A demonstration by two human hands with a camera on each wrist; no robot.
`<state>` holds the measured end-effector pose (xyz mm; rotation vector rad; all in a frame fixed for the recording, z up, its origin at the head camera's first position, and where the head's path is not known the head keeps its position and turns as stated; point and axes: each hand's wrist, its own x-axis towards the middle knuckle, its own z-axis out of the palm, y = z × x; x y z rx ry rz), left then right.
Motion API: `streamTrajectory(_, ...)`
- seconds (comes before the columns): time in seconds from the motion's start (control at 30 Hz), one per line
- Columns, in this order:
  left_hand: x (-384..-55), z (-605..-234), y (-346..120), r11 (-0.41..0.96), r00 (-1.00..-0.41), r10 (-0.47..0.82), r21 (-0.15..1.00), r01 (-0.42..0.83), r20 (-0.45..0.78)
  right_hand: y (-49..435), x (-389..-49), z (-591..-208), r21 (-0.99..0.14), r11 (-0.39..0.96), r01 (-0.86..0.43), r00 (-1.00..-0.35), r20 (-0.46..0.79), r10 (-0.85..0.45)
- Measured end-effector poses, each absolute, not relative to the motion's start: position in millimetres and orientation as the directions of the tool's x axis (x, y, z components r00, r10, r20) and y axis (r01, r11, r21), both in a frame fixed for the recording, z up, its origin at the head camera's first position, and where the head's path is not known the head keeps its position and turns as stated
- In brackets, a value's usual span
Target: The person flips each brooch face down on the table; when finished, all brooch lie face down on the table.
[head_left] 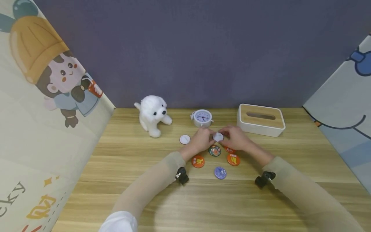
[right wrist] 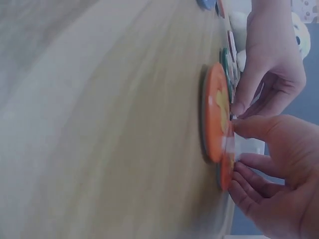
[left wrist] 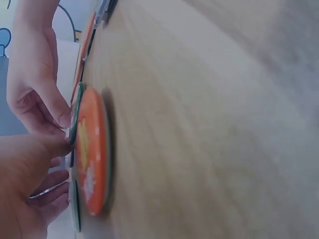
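Observation:
A round white button badge [head_left: 218, 137] lies between my two hands at the middle of the table. My left hand [head_left: 202, 140] holds its left edge with thumb and fingers. From the other side, my right hand [head_left: 234, 138] grips the right edge, its fingers bent. In the wrist views the fingertips of both hands meet low over the tabletop and partly hide this badge. Just nearer than the hands are a green patterned badge [head_left: 214, 150] and an orange badge [head_left: 233, 159]. A second orange badge [head_left: 230, 149] is partly covered by my right hand.
Another white badge [head_left: 185, 139] lies left of my left hand. An orange badge [head_left: 198, 161] and a purple badge [head_left: 220, 173] lie nearer. Behind stand a white plush dog [head_left: 153, 114], an alarm clock [head_left: 202, 118] and a tissue box [head_left: 261, 120], before a dark back panel [head_left: 185, 54].

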<state>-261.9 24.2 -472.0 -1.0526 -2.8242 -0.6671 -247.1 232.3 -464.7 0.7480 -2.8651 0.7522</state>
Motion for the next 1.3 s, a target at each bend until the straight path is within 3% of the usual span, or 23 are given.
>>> streamTrajectory(0.27, -253, -458, 28, 0.675, -0.770, 0.616, 0.393, 0.624, 0.165, 257, -240, -443, -0.431, 0.761, -0.485, -0.873, 0.181, -0.454)
streamTrajectory(0.47, -239, -449, 42, 0.604, -0.707, 0.686, 0.407, 0.685, 0.173, 274, -226, -435, -0.437, 0.747, -0.501, -0.859, 0.143, -0.492)
streamTrajectory(0.73, -229, -451, 53, 0.591, -0.651, 0.746, 0.312, 0.744, 0.140, 281, -209, -448, -0.391, 0.735, -0.554, -0.826, 0.148, -0.544)
streamTrajectory(1.07, -225, -455, 60, 0.644, -0.682, 0.725, 0.259, 0.720, 0.095, 286, -196, -461, -0.448, 0.719, -0.532, -0.841, 0.175, -0.513)
streamTrajectory(1.3, -227, -455, 64, 0.653, -0.697, 0.713, 0.287, 0.701, 0.079, 287, -193, -464, -0.500, 0.705, -0.503, -0.859, 0.200, -0.470)
